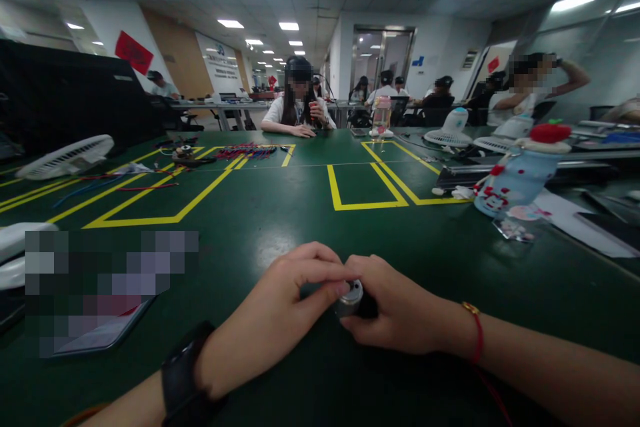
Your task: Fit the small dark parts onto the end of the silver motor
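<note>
A small silvery metal cylinder with a dark hole in its top face stands roughly upright between my hands, low over the green table. My right hand curls around its far and right sides, thumb near its lower edge. On the cylinder's top rim, the thumb and forefinger of my left hand come together in a pinch. Whether a tiny part sits between those fingertips I cannot make out. Part of the cylinder's side is hidden by the fingers.
Left of my hands lies a phone-like flat thing, partly blurred out. Wires lie in a pile at the back left. A blue bottle with a red top stands at right. Yellow tape marks the table. Across it sits a person.
</note>
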The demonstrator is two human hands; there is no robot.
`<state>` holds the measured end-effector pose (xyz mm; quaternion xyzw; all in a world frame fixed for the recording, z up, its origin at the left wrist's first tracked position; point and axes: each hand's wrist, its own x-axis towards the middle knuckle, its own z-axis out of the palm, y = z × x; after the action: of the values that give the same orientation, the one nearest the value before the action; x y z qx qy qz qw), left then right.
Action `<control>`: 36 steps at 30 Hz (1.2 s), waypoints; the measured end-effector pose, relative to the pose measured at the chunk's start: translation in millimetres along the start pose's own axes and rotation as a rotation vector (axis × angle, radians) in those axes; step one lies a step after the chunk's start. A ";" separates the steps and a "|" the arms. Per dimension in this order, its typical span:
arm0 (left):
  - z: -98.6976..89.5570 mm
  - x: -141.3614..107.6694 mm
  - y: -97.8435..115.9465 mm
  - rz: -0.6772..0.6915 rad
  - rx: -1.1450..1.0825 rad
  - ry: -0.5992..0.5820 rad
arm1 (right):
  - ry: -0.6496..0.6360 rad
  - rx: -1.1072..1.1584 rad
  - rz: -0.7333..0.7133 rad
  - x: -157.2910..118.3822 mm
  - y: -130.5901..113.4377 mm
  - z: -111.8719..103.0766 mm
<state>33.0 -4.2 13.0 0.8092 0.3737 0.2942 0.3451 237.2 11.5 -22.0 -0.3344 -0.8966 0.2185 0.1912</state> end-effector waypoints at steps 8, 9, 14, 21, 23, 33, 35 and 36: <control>-2.2 -4.8 -4.5 -0.053 -0.176 -0.083 | -0.008 0.007 -0.011 0.7 2.3 1.3; -3.1 -5.4 -6.0 -0.060 -0.216 -0.100 | -0.011 0.006 -0.004 0.8 2.2 1.3; -5.3 -9.4 -13.7 -0.108 -0.396 -0.131 | -0.019 0.009 0.026 0.3 0.0 -0.6; -3.2 -5.8 -22.0 -0.315 -0.473 0.040 | -0.031 0.021 0.024 -0.5 -0.8 -3.6; -3.3 -3.3 -28.8 -0.386 -0.486 0.140 | -0.026 0.035 0.026 -0.9 -0.3 -4.2; -2.2 -1.6 -49.7 -0.444 -0.689 0.252 | -0.026 0.068 0.030 -2.4 -0.6 -4.6; -1.6 -1.9 -49.4 -0.437 -0.675 0.240 | -0.031 0.057 0.031 -1.9 -1.1 -4.5; -1.5 -1.9 -49.2 -0.437 -0.676 0.237 | -0.032 0.051 0.034 -1.7 -1.1 -4.5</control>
<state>11.1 18.5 -24.9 0.5128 0.4560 0.4112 0.6000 239.9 10.7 -18.0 -0.3409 -0.8878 0.2501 0.1816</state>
